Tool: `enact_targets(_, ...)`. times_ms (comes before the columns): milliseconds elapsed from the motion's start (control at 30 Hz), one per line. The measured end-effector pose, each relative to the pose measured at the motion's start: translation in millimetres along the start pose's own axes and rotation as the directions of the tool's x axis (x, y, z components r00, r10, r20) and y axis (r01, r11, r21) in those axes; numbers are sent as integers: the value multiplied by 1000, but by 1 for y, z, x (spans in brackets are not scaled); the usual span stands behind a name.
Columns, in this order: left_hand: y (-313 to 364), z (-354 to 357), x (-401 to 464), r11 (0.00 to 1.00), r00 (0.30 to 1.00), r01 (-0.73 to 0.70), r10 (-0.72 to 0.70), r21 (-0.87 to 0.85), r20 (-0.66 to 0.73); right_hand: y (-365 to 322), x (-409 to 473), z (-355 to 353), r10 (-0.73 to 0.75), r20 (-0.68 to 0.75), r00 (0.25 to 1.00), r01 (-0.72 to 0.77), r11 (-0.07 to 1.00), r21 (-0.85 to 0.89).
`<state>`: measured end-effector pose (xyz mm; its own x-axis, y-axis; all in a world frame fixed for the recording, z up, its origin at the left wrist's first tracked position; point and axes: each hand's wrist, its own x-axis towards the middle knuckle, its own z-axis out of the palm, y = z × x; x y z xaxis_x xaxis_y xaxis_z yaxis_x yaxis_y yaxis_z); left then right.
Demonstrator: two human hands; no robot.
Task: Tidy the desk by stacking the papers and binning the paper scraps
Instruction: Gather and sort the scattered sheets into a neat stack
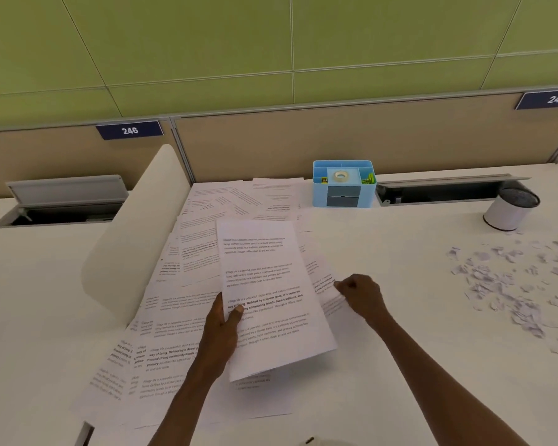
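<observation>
Many printed white sheets [187,278] lie spread and overlapping across the white desk [400,365], from the front left up to the back partition. My left hand [223,326] holds a printed sheet [264,284] lifted above the pile, thumb on its left edge. To its right, my right hand [361,294] pinches the edge of another sheet [327,292] lying on the desk. Several small torn paper scraps [509,284] are scattered at the right. A small white bin [509,209] with a black mesh rim stands behind the scraps.
A blue desk organiser [343,185] with a tape roll stands at the back centre. A curved white divider [136,226] rises left of the sheets. Open cable trays sit at the back left [62,204] and back right [442,188]. A beige partition runs behind.
</observation>
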<state>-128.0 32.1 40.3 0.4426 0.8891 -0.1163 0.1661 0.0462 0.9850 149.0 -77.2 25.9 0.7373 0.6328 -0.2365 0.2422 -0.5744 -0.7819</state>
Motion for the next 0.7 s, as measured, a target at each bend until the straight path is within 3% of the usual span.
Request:
enact_targets(67,-4,-11,2,1000,1000,1,-1,9,-28,6,13,-1,-45,-87,995,22,967,-253)
enact_targets(200,-6,-34,6,1000,995,-7,7,6,-96,8,18,12,-1,-6,1000,-2,825,-565)
enact_targets(267,-8,-47,8,1000,992,-7,6,-11,-128,5,19,19,16,4,1000,-10,777,-629)
enact_targets(433,-10,-82,13,999,983,-7,-3,-51,-186,-9,29,22,199,24,980,-152,816,-558)
enact_targets(567,-10,-106,14,997,978,-27,12,-72,-208,-14,27,23,261,16,965,-218,837,-502)
enact_targets(633,-13,-116,16,995,975,-31,8,-100,-221,-14,21,24,237,-25,971,-227,889,-397)
enact_targets(700,-16,-125,18,993,974,-26,0,-115,-225,-12,14,24,241,-55,969,-246,961,-128)
